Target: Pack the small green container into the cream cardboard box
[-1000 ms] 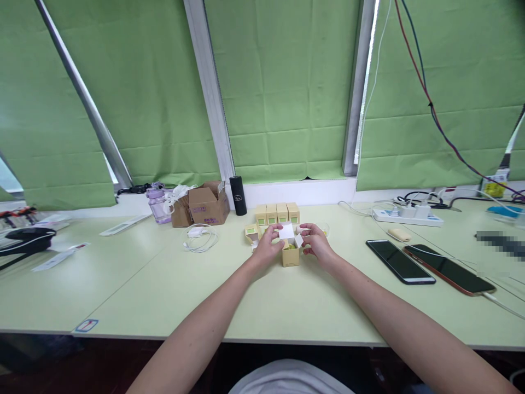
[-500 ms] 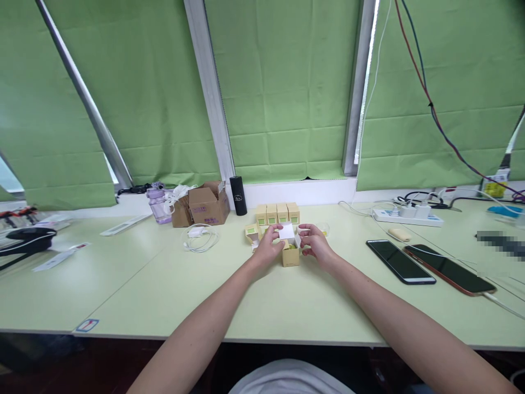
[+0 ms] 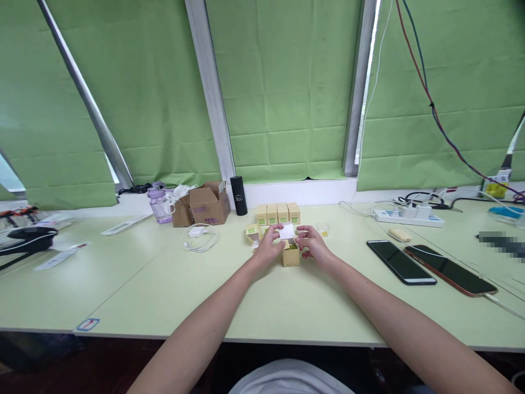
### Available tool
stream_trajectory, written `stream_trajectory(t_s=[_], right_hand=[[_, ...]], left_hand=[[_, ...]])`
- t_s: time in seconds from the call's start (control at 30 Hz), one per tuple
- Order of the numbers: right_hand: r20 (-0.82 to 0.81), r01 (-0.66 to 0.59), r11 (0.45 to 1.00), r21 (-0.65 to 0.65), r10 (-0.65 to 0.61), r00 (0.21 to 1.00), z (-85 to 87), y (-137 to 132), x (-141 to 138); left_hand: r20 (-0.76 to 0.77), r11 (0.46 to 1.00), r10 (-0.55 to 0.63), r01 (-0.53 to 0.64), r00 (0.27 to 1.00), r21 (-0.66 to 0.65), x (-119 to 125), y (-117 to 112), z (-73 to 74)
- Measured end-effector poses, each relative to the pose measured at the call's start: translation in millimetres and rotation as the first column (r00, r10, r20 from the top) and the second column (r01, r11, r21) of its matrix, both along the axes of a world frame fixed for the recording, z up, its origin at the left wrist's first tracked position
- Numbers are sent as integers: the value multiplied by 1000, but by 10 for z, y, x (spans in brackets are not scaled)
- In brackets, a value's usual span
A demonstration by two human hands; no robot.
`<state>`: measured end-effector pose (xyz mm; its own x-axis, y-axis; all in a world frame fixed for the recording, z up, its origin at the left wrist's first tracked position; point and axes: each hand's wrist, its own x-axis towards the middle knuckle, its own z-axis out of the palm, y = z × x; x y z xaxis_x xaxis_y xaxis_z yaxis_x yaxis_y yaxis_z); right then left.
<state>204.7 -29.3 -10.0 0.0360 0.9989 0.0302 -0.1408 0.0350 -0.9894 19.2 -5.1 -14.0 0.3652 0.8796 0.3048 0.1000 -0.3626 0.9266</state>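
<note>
A small tan cardboard box [image 3: 291, 258] stands on the table with its white-lined lid raised and something yellow-green inside. My left hand [image 3: 268, 247] is closed on the box's left side and lid edge. On the other side, my right hand [image 3: 315, 247] has its fingers bent against the right side flap, with the fingertips partly hidden. Behind my left hand is another small box [image 3: 252, 232], open, with a green label. Several closed tan boxes [image 3: 272, 212] stand in a row farther back. A clear plastic container [image 3: 323, 230] with a yellow spot sits beyond my right hand.
Two phones [image 3: 400, 262] lie to the right, near a white power strip [image 3: 410, 218] with plugs and cables. At the back left are a brown carton [image 3: 209, 205], a purple bottle [image 3: 159, 207] and a black cylinder [image 3: 238, 195]. A coiled white cable [image 3: 200, 241] lies left.
The box's right flap, which stood outward, is now folded inward at my right fingers. My right hand has shifted slightly left, uncovering more of the clear container. My left hand stays put.
</note>
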Motion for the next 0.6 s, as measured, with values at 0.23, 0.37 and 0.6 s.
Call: stream_trajectory(t_s=[0.23, 0.37, 0.6], right_hand=[[71, 5, 1000, 7, -6, 997, -19, -4, -17], [102, 19, 1000, 23, -21, 995, -42, 1, -24], [129, 11, 1000, 26, -15, 992, -96, 37, -20]], left_hand=[[10, 1000, 2, -2, 1000, 13, 3, 4, 3], [6, 1000, 16, -16, 1000, 22, 9, 6, 0], [-32, 997, 41, -39, 999, 69, 6, -19, 10]])
